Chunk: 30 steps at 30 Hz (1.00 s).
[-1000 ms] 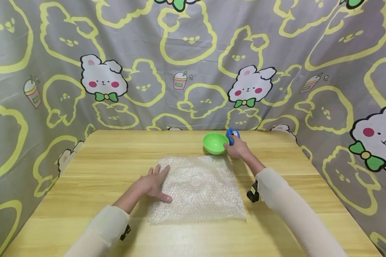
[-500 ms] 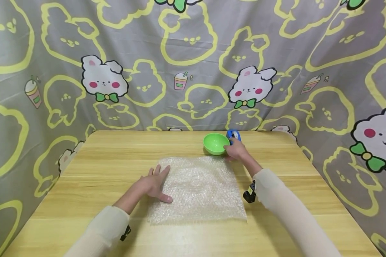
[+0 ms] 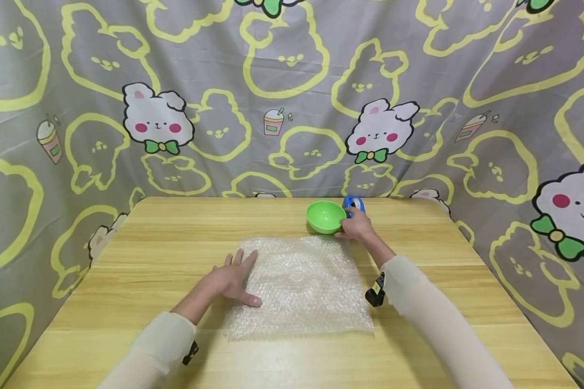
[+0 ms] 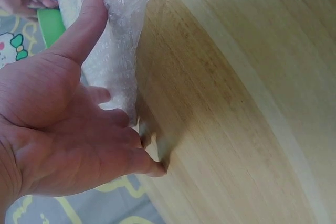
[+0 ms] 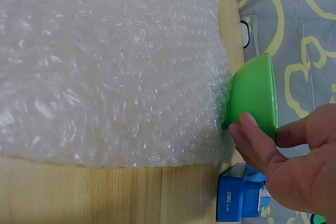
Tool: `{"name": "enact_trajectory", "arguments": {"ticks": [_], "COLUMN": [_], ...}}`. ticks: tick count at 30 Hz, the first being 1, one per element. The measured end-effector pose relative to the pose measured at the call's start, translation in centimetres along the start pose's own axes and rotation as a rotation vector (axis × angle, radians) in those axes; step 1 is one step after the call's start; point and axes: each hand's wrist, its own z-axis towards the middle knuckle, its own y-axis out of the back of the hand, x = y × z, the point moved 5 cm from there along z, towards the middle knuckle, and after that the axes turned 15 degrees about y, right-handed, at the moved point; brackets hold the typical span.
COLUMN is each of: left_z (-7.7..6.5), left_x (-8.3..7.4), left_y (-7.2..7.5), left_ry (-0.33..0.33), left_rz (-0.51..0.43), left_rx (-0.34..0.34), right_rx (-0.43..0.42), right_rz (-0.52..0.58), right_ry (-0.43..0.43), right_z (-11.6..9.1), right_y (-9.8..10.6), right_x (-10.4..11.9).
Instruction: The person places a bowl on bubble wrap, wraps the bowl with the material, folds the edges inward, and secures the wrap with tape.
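A sheet of bubble wrap (image 3: 302,286) lies flat on the wooden table. My left hand (image 3: 233,278) rests on its left edge, fingers spread and thumb on the sheet. In the left wrist view, the fingertips (image 4: 157,169) reach past the sheet onto the wood. Just beyond the sheet's far edge is a green bowl (image 3: 323,219), its mouth upward. My right hand (image 3: 357,224) grips the bowl's right side. The right wrist view shows fingers (image 5: 249,137) along its outer wall, with another digit at the rim.
A blue tape dispenser (image 3: 352,205) stands behind the right hand, close to the bowl. Grey patterned curtain (image 3: 292,108) hangs around the table's back and sides. Bare wooden tabletop (image 3: 126,270) extends left of the sheet.
My right hand's fingers have shifted from the bowl's near rim to lower around its side, and the bowl has moved very slightly left. The left hand and the bubble wrap stay put.
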Motion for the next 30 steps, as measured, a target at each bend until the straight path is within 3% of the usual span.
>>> {"name": "enact_trajectory", "arguments": {"ticks": [13,30], "left_z": [-0.1,-0.3], "left_x": [-0.1,-0.2], "left_y": [0.1,0.1], "left_ry": [0.0,-0.009], "left_rz": [0.004,-0.002], "left_rx": [-0.003,-0.005], "right_rx": [-0.042,-0.063], "right_rz": [0.01,-0.046], "right_ry": [-0.006,0.071], "right_z": [0.0,-0.5], "right_y": [0.3,1.2], "right_x": [0.0,0.9]}}
